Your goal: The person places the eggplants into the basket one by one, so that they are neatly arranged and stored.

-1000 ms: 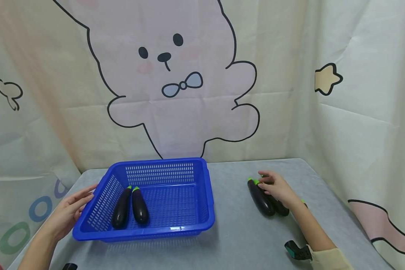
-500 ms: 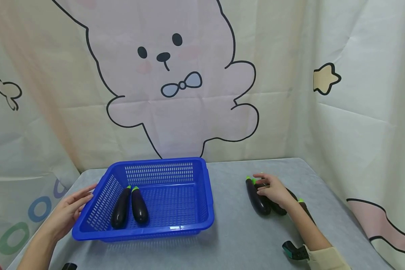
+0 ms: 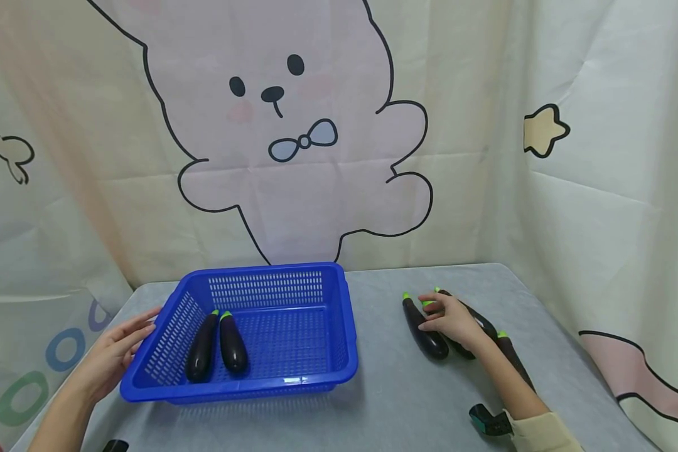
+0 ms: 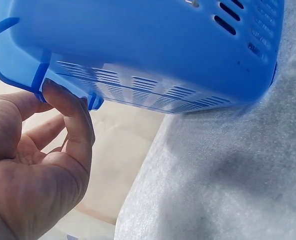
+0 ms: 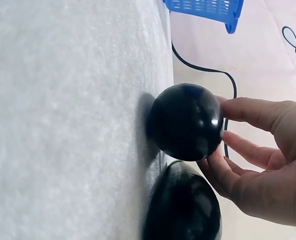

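Observation:
A blue plastic basket stands on the cloth-covered table with two eggplants lying side by side inside. My left hand grips the basket's left rim; in the left wrist view its curled fingers meet the rim's edge. To the basket's right, my right hand holds the leftmost eggplant of a group, thumb on one side and fingertips on the other, as the right wrist view shows. A second eggplant lies right beside it, partly under the hand. Two more lie behind and right of my wrist, one of them the rightmost eggplant.
Grey cloth covers the table, and bare surface shows between basket and eggplants. A black device sits at my right wrist, another dark piece at the left forearm. A printed curtain hangs behind.
My right hand has shifted left, and the leftmost eggplant has moved left with it, away from the others. More of the eggplants behind the wrist now shows. The left hand and basket stay put.

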